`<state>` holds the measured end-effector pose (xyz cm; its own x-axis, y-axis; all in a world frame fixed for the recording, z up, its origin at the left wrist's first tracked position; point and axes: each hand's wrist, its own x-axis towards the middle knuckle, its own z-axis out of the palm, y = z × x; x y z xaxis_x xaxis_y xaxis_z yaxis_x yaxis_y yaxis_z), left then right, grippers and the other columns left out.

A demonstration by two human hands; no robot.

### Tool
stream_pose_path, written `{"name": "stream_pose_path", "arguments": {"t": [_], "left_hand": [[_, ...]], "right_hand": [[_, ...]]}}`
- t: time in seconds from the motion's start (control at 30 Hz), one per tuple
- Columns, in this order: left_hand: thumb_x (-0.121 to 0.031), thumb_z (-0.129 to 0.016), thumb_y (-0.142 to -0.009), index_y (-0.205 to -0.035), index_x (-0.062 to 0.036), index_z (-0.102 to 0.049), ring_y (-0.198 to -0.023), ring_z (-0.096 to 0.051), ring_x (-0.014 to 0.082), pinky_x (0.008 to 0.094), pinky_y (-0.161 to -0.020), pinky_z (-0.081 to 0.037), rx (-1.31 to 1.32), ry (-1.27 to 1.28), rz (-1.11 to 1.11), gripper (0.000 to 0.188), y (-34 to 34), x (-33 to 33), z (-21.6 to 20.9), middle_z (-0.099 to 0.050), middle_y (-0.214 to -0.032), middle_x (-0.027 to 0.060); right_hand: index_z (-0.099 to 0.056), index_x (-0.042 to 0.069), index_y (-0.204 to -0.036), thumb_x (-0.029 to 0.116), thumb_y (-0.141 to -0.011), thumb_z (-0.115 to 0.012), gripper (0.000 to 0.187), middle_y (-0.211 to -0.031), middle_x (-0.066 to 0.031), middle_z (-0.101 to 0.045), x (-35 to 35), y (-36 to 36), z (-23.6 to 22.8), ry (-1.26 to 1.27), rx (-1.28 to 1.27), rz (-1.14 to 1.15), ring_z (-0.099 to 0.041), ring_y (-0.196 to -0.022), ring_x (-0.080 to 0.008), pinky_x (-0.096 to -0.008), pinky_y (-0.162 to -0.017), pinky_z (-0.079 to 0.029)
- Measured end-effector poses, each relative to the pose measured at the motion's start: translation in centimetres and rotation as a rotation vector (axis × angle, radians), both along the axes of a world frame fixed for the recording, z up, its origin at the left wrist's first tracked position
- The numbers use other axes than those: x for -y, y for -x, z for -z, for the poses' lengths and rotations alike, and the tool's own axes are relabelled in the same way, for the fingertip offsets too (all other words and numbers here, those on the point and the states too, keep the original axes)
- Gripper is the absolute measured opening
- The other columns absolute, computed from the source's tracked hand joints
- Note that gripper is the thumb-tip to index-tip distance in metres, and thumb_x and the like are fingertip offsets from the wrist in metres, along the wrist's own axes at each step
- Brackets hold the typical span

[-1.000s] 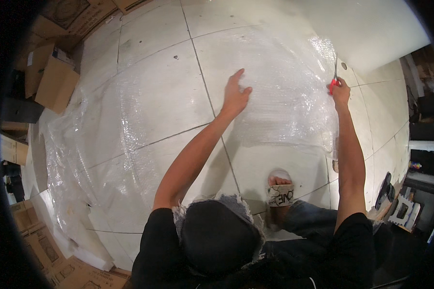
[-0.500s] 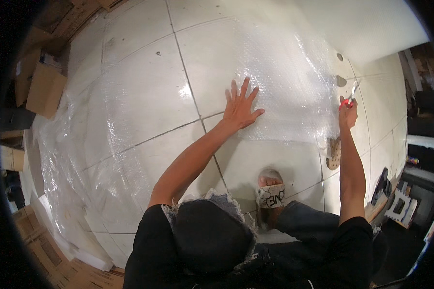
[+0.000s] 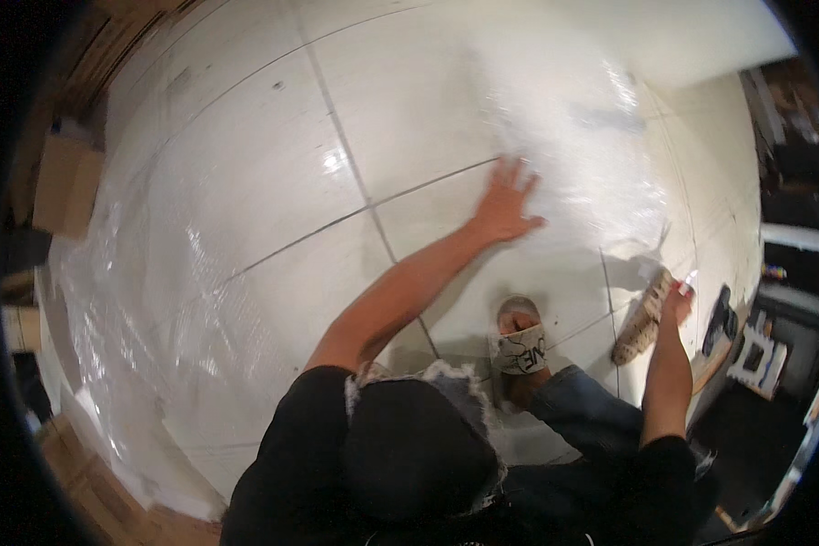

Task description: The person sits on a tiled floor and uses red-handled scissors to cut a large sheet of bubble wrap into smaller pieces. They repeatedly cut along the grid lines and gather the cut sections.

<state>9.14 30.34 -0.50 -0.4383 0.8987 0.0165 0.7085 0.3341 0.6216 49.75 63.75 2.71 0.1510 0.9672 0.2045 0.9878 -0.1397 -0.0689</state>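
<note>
A sheet of clear bubble wrap lies on the pale tiled floor ahead of me, slightly blurred. My left hand rests at its near left edge, palm down with the fingers spread. Off to the right, my right hand is closed around a small red-handled cutter with a silvery blade. That hand is nearer to me than the sheet, beside a brown patterned sandal. Blur and the fingers hide most of the cutter's handle.
A large whitish roll stands at the far right. More clear plastic wrap spreads over the floor at left, beside cardboard boxes. My slippered foot is between my arms. A white plastic stool and a dark sandal are at right.
My right hand has moved back toward me with the cutter, away from the sheet's right edge. My left hand has shifted slightly right and nearer in the view, which has moved somewhat.
</note>
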Motion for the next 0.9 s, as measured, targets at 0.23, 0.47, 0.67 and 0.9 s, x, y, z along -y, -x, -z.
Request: {"name": "stream_pose_path", "arguments": {"t": [0.23,0.47,0.67,0.9], "left_hand": [[-0.042,-0.066,-0.081,-0.138,-0.0050,-0.044,-0.142,-0.010,0.0435,0.0530,-0.116,-0.009,0.130,-0.167,-0.189,0.072,3.0,9.7,-2.2,-0.019,-0.151,0.0263],[-0.037,-0.060,-0.088,-0.141,0.0004,-0.038,-0.141,-0.012,0.0452,0.0568,-0.114,-0.006,-0.166,0.189,-1.377,0.068,1.4,44.5,-2.0,-0.024,-0.149,0.0276],[-0.054,-0.053,-0.087,-0.143,-0.0043,-0.037,-0.140,-0.017,0.0429,0.0551,-0.113,-0.014,-0.113,0.294,-1.537,0.077,-1.1,44.2,-0.6,-0.027,-0.151,0.0199],[-0.018,-0.059,-0.086,-0.127,-0.0043,-0.054,-0.129,-0.038,0.0374,0.0451,-0.109,-0.029,-0.051,-0.333,-1.165,0.044,7.3,35.8,0.6,-0.044,-0.137,0.0199]], "right_hand": [[-0.061,0.010,-0.121,0.034,-0.089,-0.063,0.039,-0.089,-0.0072,-0.068,10.1,20.4,-7.0,-0.146,-0.207,-0.486,-0.062,-0.072,-0.0156,-0.0354,-0.067,-0.050],[-0.059,0.006,-0.122,0.010,-0.086,-0.067,0.037,-0.077,0.0010,-0.055,34.9,41.6,-2.3,0.678,-0.826,-1.364,-0.048,-0.064,-0.0076,-0.0239,-0.056,-0.043],[-0.055,0.004,-0.128,0.015,-0.079,-0.077,0.055,-0.091,-0.0051,-0.066,59.0,45.6,-4.4,1.073,-0.725,-1.638,-0.057,-0.071,-0.0078,-0.0246,-0.060,-0.049],[-0.053,0.005,-0.131,0.030,-0.082,-0.072,0.059,-0.106,-0.0131,-0.068,58.2,48.1,-6.3,0.758,-0.619,-1.632,-0.064,-0.095,-0.0251,-0.0356,-0.084,-0.049]]}}
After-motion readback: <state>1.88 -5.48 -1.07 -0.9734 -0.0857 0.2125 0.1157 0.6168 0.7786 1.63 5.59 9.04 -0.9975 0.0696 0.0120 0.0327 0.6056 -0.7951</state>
